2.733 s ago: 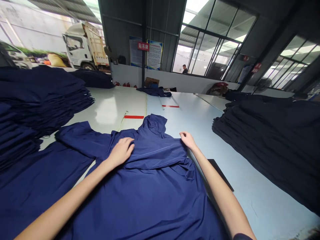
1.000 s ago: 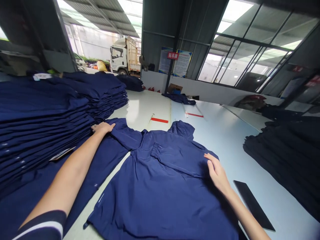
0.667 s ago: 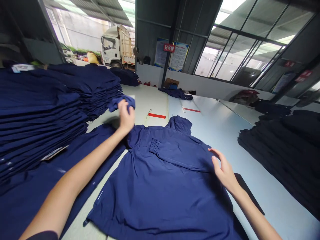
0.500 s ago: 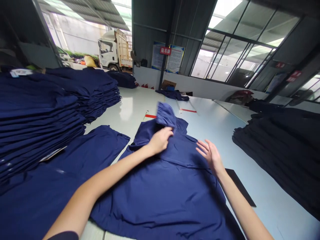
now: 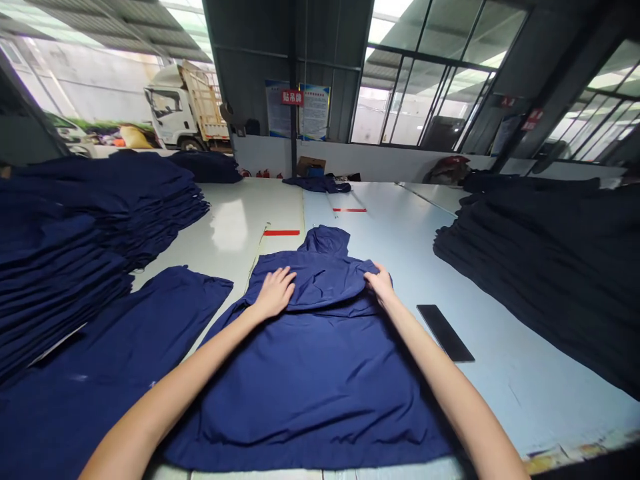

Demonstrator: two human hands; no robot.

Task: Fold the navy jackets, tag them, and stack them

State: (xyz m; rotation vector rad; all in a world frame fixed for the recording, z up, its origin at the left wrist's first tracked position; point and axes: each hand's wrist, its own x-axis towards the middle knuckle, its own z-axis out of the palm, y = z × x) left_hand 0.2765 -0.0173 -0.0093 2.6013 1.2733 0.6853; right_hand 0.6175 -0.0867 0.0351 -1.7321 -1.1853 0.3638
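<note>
A navy hooded jacket (image 5: 310, 380) lies spread on the table in front of me, its hood (image 5: 326, 240) at the far end. My left hand (image 5: 274, 292) rests flat on the upper left of the jacket, fingers spread over the cloth. At the upper right shoulder, my right hand (image 5: 381, 283) pinches the jacket's edge between thumb and fingers. A loose flap of cloth crosses the jacket between both hands.
Another navy garment (image 5: 125, 353) lies at the left, beside a tall stack of folded navy garments (image 5: 55, 247). A dark garment pile (image 5: 545, 253) stands at the right. A flat black rectangular plate (image 5: 446, 333) and red tape (image 5: 281, 233) are on the table (image 5: 400, 233).
My left hand has let go of the raised hood and moved down-left onto the cloth. The hood now lies flat. My right hand, open before, has closed on the jacket's edge.
</note>
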